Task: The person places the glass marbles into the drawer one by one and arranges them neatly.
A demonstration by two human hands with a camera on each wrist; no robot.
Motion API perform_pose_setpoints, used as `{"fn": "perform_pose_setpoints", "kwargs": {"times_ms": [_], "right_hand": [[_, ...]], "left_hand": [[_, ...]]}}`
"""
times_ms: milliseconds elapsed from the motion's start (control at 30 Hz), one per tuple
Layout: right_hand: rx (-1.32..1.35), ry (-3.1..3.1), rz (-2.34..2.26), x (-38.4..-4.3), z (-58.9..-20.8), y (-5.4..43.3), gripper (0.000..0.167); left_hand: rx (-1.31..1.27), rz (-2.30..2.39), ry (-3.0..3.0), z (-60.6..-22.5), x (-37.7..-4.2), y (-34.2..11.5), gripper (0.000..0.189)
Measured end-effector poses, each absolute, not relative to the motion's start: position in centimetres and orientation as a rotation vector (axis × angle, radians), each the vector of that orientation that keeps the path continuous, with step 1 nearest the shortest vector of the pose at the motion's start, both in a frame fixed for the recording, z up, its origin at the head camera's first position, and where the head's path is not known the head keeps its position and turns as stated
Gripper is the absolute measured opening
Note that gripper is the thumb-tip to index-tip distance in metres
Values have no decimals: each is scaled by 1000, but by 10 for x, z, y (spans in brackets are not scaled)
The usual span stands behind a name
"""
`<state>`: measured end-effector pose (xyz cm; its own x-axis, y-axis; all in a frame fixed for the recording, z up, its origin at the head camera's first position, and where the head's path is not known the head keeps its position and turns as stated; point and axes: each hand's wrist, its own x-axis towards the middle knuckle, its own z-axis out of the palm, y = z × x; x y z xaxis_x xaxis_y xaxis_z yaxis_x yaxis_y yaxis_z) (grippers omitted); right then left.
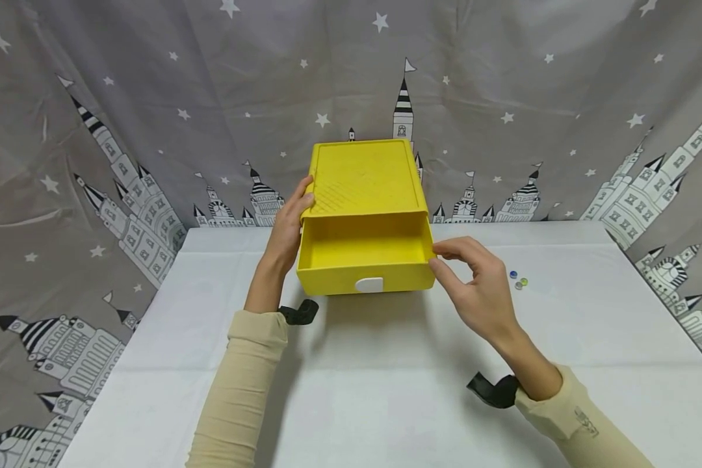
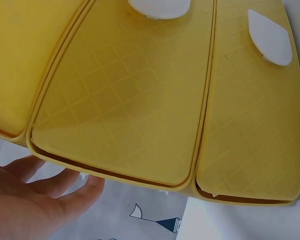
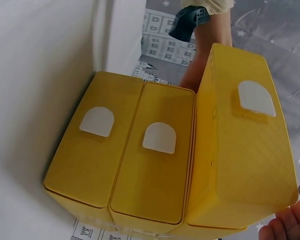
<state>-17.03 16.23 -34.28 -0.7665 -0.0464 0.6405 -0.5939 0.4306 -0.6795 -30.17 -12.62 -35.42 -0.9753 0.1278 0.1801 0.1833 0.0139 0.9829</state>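
Observation:
A yellow drawer unit point(image 1: 365, 179) stands on the table, its top drawer point(image 1: 327, 281) pulled partway out. That drawer's visible inside is bare, and a white tab handle point(image 1: 368, 285) sits on its front. Below it, in the right wrist view, the middle drawer point(image 3: 147, 192) and bottom drawer point(image 3: 90, 160) are closed. My left hand point(image 1: 285, 235) rests on the unit's left side, fingers extended along it. With thumb and forefinger, my right hand point(image 1: 480, 292) pinches the top drawer's right side near its front corner.
Several small coloured glass pieces point(image 1: 519, 282) lie on the white tablecloth point(image 1: 380, 403), right of my right hand. A grey curtain point(image 1: 257, 78) printed with castles and stars hangs close behind the unit. Black straps point(image 1: 497, 392) circle the wrists.

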Motion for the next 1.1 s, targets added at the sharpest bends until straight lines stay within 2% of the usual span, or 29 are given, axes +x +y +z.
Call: {"fn": "perform_pose_setpoints", "kwargs": {"times_ms": [1100], "right_hand": [[363,-2184,1275,-167,-381,200,13]], "left_hand": [[-364,-2183,-2186,-354,-303,-126,56]]}}
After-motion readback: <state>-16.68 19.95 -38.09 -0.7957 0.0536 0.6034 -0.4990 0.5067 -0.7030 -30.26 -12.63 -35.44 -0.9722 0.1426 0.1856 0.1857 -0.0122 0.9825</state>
